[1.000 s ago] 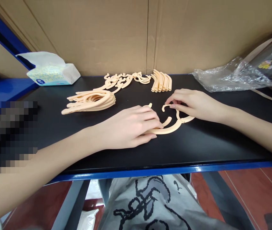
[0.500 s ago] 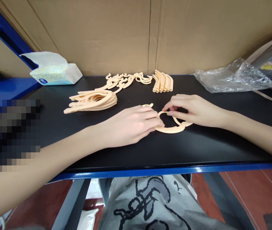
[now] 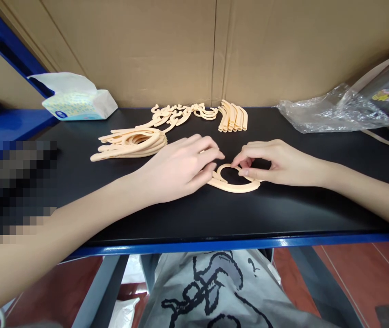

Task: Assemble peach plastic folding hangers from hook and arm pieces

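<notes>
Black worktop, back edge cluttered.
Plastic bag right, tissue pack left, beige stack beside left hand. Beige hanger mid-front: right hand, grip pinched on it; left grip apart, hiding one end. Short tubes behind.

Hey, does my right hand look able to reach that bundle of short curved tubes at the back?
Likely yes: nothing shows standing between the right hand and the bundle of tubes, though it appears to touch the curved cream pieces.
</notes>
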Available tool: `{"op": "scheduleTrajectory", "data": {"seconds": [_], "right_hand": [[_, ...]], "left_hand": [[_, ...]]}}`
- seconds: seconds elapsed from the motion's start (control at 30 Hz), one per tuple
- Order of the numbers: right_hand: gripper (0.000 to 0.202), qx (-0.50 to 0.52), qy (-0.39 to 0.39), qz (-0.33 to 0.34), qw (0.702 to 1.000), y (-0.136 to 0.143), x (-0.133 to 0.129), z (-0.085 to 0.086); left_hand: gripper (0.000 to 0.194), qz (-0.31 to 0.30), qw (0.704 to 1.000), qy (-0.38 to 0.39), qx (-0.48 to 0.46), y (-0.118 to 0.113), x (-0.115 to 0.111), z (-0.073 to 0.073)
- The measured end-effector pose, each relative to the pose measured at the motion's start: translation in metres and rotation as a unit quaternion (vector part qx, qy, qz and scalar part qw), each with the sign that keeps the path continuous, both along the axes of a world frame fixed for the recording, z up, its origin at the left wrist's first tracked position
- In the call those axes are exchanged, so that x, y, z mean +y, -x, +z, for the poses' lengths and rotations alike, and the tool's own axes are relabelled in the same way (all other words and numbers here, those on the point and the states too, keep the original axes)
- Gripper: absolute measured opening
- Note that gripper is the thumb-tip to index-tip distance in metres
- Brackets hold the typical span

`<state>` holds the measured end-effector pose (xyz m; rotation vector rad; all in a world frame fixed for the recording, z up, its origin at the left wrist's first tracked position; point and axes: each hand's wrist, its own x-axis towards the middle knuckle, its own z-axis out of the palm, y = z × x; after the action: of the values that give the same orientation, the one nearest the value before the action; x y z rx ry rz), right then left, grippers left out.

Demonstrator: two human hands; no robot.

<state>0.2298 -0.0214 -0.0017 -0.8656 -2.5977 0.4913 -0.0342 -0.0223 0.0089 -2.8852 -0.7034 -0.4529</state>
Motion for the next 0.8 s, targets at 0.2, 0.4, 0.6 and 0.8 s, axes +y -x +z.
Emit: {"op": "scheduleTrajectory", "data": {"seconds": [0.2,0.4,0.6,0.8], "right_hand": [[0.034,-0.010,0.044,0.049,0.998,0.001,-0.004,0.004],[0.043,-0.002,0.106,0.072,0.992,0.003,-0.006,0.002],[0.031,0.046,0.009,0.016,0.999,0.005,-0.005,-0.003],[0.033,-0.028,-0.053,-0.021,0.998,-0.002,0.005,-0.009]], "left_hand": [[0.039,0.065,0.995,0.049,0.059,0.004,0.006,-0.005],[0.037,0.059,0.995,0.042,0.064,0.003,0.008,-0.007],[0.045,0.002,0.992,0.112,0.054,-0.002,0.003,-0.006],[0.049,-0.031,0.992,0.114,0.041,-0.004,0.001,-0.009]]}}
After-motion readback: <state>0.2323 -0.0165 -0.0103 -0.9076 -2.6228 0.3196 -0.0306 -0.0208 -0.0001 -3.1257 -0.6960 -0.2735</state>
